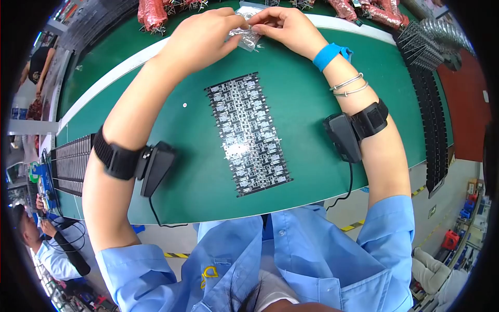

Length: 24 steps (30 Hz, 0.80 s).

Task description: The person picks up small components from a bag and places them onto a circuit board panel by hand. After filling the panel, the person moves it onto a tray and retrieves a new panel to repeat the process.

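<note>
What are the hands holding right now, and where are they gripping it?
Both hands hold a small clear plastic bag: the left hand pinches its left upper edge, the right hand its right upper edge, above the green table.

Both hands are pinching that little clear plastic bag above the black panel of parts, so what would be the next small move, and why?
Probably pull the clear bag open. The left hand and right hand pinch it from opposite sides, lifted off the green table, and the black panel lies untouched below.
</note>
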Each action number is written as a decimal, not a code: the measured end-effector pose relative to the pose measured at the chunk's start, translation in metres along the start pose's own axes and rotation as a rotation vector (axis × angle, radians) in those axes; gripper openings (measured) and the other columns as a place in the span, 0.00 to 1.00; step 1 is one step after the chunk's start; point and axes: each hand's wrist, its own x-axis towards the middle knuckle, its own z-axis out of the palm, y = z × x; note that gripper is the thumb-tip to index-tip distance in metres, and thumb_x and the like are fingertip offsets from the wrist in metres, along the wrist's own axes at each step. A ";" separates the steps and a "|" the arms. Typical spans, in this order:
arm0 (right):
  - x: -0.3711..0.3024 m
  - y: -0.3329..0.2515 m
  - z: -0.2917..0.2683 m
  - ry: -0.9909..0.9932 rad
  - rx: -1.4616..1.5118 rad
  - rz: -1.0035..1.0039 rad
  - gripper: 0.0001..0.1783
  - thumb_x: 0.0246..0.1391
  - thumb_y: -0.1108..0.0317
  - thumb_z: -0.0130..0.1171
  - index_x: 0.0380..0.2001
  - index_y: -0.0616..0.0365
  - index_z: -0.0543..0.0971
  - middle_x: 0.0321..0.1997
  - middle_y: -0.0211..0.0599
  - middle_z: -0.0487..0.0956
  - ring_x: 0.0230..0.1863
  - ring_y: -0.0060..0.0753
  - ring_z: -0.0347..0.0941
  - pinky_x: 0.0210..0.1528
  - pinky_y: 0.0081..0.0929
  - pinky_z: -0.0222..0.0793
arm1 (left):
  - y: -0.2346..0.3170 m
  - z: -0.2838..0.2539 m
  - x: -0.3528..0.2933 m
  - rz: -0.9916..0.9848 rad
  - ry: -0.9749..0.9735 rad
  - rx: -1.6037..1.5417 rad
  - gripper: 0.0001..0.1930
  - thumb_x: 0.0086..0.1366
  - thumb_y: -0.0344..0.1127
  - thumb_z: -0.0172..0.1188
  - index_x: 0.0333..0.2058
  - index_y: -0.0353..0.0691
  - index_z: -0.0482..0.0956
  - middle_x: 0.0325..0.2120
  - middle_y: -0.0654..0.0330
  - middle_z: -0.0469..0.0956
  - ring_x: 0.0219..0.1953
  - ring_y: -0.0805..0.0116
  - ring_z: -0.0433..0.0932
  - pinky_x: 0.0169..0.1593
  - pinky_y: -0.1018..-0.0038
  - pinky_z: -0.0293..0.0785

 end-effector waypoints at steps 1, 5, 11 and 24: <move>-0.001 -0.006 0.001 0.013 0.014 -0.004 0.14 0.49 0.62 0.60 0.34 0.63 0.79 0.38 0.47 0.80 0.36 0.46 0.78 0.39 0.37 0.73 | -0.006 0.008 0.003 0.006 -0.005 -0.002 0.11 0.57 0.34 0.56 0.40 0.42 0.77 0.36 0.57 0.75 0.39 0.57 0.76 0.42 0.65 0.73; -0.007 -0.017 -0.003 -0.016 -0.055 0.008 0.12 0.48 0.65 0.61 0.34 0.63 0.78 0.37 0.43 0.80 0.36 0.35 0.76 0.39 0.27 0.72 | -0.012 0.016 0.004 0.035 -0.041 -0.022 0.09 0.56 0.33 0.55 0.36 0.42 0.78 0.33 0.57 0.75 0.35 0.57 0.77 0.39 0.64 0.75; -0.032 -0.044 -0.002 -0.203 -0.356 0.135 0.12 0.49 0.67 0.64 0.36 0.59 0.78 0.33 0.28 0.76 0.36 0.15 0.70 0.38 0.16 0.69 | -0.001 0.014 -0.002 -0.017 0.011 -0.053 0.08 0.56 0.32 0.57 0.35 0.41 0.77 0.33 0.58 0.75 0.35 0.56 0.76 0.39 0.66 0.73; -0.057 -0.037 0.017 -0.140 -0.429 -0.181 0.08 0.46 0.69 0.64 0.33 0.55 0.78 0.30 0.31 0.73 0.32 0.27 0.70 0.35 0.23 0.68 | 0.007 0.011 -0.016 0.182 -0.029 -0.049 0.09 0.53 0.29 0.59 0.35 0.41 0.78 0.32 0.60 0.74 0.33 0.58 0.75 0.38 0.67 0.73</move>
